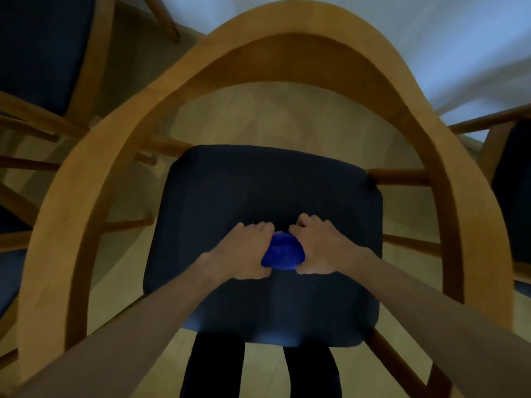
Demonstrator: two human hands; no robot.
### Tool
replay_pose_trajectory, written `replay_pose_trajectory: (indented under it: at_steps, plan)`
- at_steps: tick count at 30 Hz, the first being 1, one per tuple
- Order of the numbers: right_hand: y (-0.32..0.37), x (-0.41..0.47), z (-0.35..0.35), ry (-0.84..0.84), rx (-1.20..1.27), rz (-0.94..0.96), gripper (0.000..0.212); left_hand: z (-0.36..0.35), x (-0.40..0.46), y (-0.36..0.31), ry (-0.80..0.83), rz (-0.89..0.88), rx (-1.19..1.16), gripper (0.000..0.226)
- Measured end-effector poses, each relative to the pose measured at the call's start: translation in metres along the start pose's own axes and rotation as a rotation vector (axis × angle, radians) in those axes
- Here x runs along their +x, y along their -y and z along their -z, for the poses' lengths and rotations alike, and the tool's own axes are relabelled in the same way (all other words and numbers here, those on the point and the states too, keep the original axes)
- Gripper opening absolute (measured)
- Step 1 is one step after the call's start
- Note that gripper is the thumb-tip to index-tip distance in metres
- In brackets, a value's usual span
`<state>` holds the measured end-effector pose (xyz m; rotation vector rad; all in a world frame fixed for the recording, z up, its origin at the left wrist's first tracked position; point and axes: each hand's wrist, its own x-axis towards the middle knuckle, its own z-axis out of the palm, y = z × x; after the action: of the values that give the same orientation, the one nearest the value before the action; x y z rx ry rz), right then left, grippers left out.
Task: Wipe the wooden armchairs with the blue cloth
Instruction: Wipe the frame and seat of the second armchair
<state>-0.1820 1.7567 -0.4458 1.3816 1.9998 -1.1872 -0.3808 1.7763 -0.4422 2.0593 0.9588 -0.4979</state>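
a single head-worn view looks steeply down from above and just in front of the wooden armchair, with the wide lens bending its curved back and arm rail into an arch that fills most of the frame. the dark seat cushion sits at the centre, close below the camera. both forearms reach in from the bottom corners, so the left hand and right hand meet near mid-frame. the wearer's legs show at the bottom edge, a neighbouring chair at upper left, pale wall at upper right.
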Motion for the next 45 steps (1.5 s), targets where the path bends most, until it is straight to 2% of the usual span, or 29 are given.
replay_pose_trajectory:
  at_steps: [2, 3, 4, 7, 9, 11, 14, 16, 18, 21, 24, 26, 28, 30, 32, 34, 36, 38, 41, 43, 45]
  plan:
    - [-0.002, 0.000, 0.001, -0.014, 0.138, 0.038, 0.049, 0.006, -0.005, 0.012, 0.037, 0.014, -0.186, 0.061]
    - [-0.002, 0.000, 0.001, -0.013, 0.211, 0.039, 0.047, 0.008, -0.005, 0.016, 0.059, 0.014, -0.195, 0.068]
    - [0.000, 0.001, 0.000, -0.002, 0.261, 0.034, 0.046, 0.010, -0.003, 0.019, 0.083, 0.007, -0.180, 0.065]
    - [0.005, 0.004, 0.001, 0.085, 0.362, -0.013, 0.050, 0.013, 0.005, 0.021, 0.148, -0.013, -0.080, 0.034]
    - [0.006, 0.004, 0.009, 0.120, 0.398, -0.003, 0.063, 0.016, 0.009, 0.022, 0.147, -0.016, -0.061, 0.034]
    - [0.004, 0.005, 0.025, 0.096, 0.420, 0.037, 0.072, 0.027, 0.011, 0.026, 0.091, -0.043, -0.027, 0.039]
    - [0.000, 0.014, 0.061, -0.066, 0.346, 0.038, 0.048, 0.063, 0.019, 0.033, -0.071, -0.031, -0.093, 0.025]
    - [-0.007, 0.025, 0.088, -0.188, 0.216, 0.005, 0.039, 0.089, 0.032, 0.034, -0.226, 0.022, -0.102, 0.027]
    - [-0.016, 0.042, 0.110, -0.263, 0.145, -0.034, 0.046, 0.108, 0.050, 0.035, -0.333, 0.027, -0.090, 0.026]
    - [-0.031, 0.059, 0.119, -0.321, 0.074, -0.067, 0.054, 0.119, 0.076, 0.034, -0.383, -0.018, -0.091, 0.029]
    - [-0.037, 0.056, 0.103, -0.419, 0.170, -0.023, 0.063, 0.113, 0.084, 0.033, -0.422, -0.055, -0.120, 0.038]
    - [-0.032, 0.050, 0.087, -0.443, 0.273, 0.028, 0.081, 0.104, 0.084, 0.032, -0.490, -0.066, -0.128, 0.046]
    - [-0.024, 0.042, 0.073, -0.550, 0.259, 0.041, 0.085, 0.095, 0.081, 0.034, -0.564, 0.002, -0.121, 0.066]
    - [-0.023, 0.030, 0.061, -0.738, 0.217, -0.013, 0.079, 0.091, 0.077, 0.039, -0.636, 0.078, -0.164, 0.082]
    - [-0.024, 0.018, 0.048, -0.865, 0.120, -0.169, 0.072, 0.090, 0.072, 0.043, -0.664, 0.121, -0.228, 0.080]
    - [-0.022, 0.013, 0.034, -0.824, -0.041, -0.380, 0.071, 0.089, 0.063, 0.043, -0.654, 0.136, -0.229, 0.070]
    - [-0.018, 0.019, 0.021, -0.730, -0.101, -0.480, 0.075, 0.087, 0.055, 0.042, -0.615, 0.140, -0.201, 0.063]
    - [-0.017, 0.025, 0.013, -0.770, -0.037, -0.432, 0.074, 0.084, 0.048, 0.040, -0.549, 0.149, -0.186, 0.061]
    - [-0.029, 0.030, 0.008, -0.848, 0.285, -0.229, 0.080, 0.076, 0.045, 0.040, -0.519, 0.156, -0.158, 0.061]
    - [-0.039, 0.028, 0.007, -0.825, 0.314, -0.107, 0.079, 0.069, 0.048, 0.040, -0.510, 0.147, -0.126, 0.065]
    - [-0.049, 0.022, 0.011, -0.876, 0.306, -0.085, 0.071, 0.064, 0.053, 0.040, -0.474, 0.161, -0.078, 0.079]
